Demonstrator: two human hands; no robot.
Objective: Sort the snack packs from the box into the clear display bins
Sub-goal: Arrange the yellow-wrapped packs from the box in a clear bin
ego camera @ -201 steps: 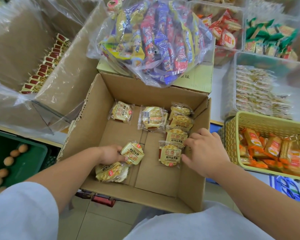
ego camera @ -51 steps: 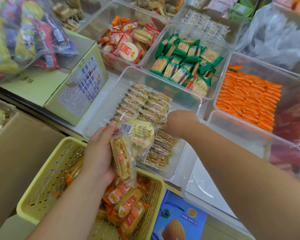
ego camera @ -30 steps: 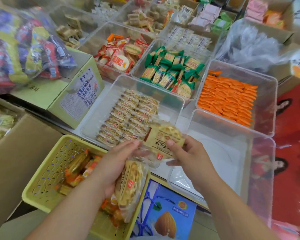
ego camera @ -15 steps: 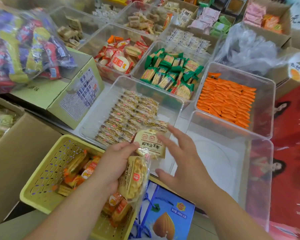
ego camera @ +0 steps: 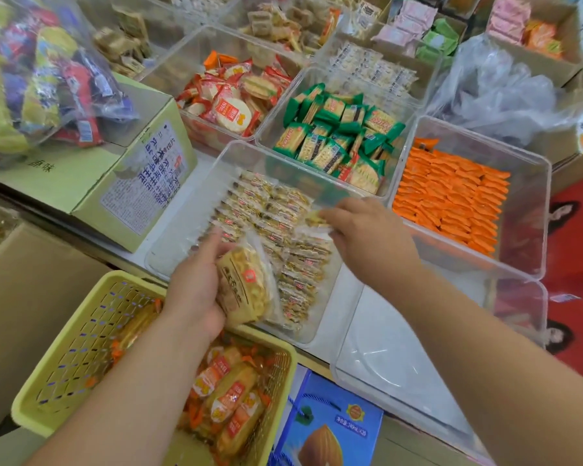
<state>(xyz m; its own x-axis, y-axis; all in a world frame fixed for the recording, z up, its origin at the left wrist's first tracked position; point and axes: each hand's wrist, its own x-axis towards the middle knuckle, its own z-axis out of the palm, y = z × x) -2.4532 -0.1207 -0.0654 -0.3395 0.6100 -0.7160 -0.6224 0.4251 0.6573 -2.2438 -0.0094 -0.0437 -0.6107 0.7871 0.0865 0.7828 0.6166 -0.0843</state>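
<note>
My left hand [ego camera: 196, 284] grips a small stack of yellow biscuit packs [ego camera: 246, 287] over the near edge of a clear display bin [ego camera: 189, 210]. Rows of the same clear-wrapped yellow packs [ego camera: 276, 216] lie in that bin. My right hand [ego camera: 367, 237] reaches into the bin's right side, its fingers pinched on one pack [ego camera: 312, 218] that rests on the rows. The brown cardboard box [ego camera: 24, 297] is at the left edge; its inside is out of view.
A yellow basket [ego camera: 81, 348] with orange packs sits under my left arm. An empty clear bin [ego camera: 401, 364] stands below my right arm. Bins of orange [ego camera: 451, 196], green [ego camera: 337, 129] and red [ego camera: 229, 95] packs lie behind. A green carton [ego camera: 115, 183] is at left.
My right hand has carried one pack from the stack in my left hand up into the bin's right side. The left hand has risen slightly with the remaining packs.
</note>
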